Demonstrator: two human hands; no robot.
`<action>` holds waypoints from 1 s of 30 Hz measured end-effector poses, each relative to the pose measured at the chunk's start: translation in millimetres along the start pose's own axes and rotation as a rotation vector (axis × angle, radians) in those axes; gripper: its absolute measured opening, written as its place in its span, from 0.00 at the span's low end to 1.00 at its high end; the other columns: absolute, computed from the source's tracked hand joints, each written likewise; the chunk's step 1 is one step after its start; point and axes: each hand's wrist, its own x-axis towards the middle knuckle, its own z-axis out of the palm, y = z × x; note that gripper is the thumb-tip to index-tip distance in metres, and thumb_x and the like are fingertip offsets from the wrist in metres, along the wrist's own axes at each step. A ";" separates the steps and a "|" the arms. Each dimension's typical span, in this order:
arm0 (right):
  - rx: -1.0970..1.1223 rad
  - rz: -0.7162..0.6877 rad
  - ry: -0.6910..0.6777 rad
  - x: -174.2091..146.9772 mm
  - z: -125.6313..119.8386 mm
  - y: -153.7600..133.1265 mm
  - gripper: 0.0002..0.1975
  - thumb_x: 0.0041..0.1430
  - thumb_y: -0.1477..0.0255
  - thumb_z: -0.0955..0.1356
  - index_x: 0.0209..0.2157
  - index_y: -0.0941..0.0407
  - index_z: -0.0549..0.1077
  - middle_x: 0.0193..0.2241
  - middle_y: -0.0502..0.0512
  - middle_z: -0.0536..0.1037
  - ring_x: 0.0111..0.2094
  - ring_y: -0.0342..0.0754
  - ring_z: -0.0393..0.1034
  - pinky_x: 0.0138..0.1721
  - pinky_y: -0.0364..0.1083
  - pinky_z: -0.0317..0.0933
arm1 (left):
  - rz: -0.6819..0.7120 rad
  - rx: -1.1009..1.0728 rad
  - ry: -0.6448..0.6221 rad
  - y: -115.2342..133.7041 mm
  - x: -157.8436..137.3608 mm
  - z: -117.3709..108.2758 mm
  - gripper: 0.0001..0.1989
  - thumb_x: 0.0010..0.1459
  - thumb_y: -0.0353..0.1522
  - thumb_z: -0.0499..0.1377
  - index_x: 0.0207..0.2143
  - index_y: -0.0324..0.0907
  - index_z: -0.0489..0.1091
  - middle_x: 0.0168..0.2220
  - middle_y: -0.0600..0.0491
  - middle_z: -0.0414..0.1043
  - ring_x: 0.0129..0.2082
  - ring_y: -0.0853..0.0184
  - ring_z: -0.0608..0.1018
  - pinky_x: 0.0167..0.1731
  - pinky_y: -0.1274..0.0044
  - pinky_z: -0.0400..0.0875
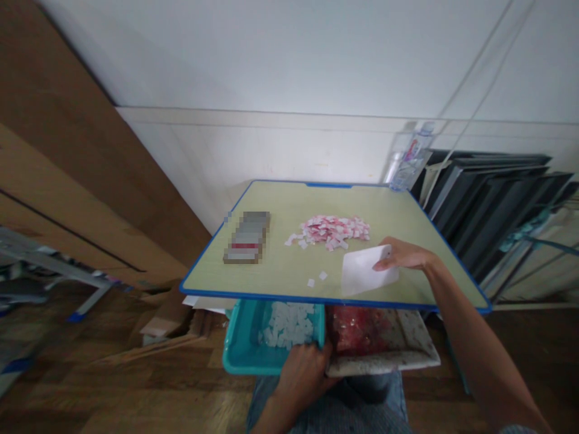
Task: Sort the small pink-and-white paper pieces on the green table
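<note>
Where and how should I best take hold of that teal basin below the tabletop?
I'd grip the teal basin at the near-left corner of its rim, coming from the front left. That corner is exposed, whereas the tabletop hides the far side, the left hand is at the near-right, and the stained tray sits close on the right.

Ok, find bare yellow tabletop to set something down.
Bare patches on the pale-yellow, blue-rimmed tabletop: behind the pink-and-white chip heap, and between the blurred grey rectangular block and two white squares. Crowded: front right, where the right hand holds a thin white sheet.
</note>
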 end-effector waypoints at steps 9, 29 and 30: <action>-0.011 -0.057 0.025 -13.1 5.1 2.7 0.15 0.36 0.64 0.70 0.22 0.64 0.73 0.15 0.48 0.68 0.18 0.40 0.58 0.19 0.39 0.51 | -0.030 0.003 -0.006 1.7 0.3 -0.5 0.20 0.54 0.45 0.52 0.44 0.41 0.63 0.31 0.45 0.69 0.32 0.56 0.72 0.31 0.70 0.63; -0.207 -0.183 0.135 -64.4 30.0 5.7 0.18 0.50 0.62 0.64 0.30 0.64 0.76 0.23 0.55 0.74 0.25 0.47 0.64 0.25 0.41 0.57 | 0.019 0.045 0.094 -4.2 -0.5 6.0 0.21 0.52 0.45 0.54 0.44 0.44 0.63 0.31 0.48 0.70 0.31 0.55 0.71 0.30 0.70 0.63; -0.214 -0.195 0.142 -65.6 30.2 5.2 0.18 0.50 0.63 0.64 0.30 0.64 0.76 0.23 0.56 0.75 0.25 0.48 0.65 0.26 0.42 0.58 | 0.021 0.043 0.099 -4.5 -0.6 6.0 0.21 0.52 0.45 0.54 0.44 0.44 0.63 0.31 0.48 0.70 0.31 0.55 0.71 0.29 0.70 0.63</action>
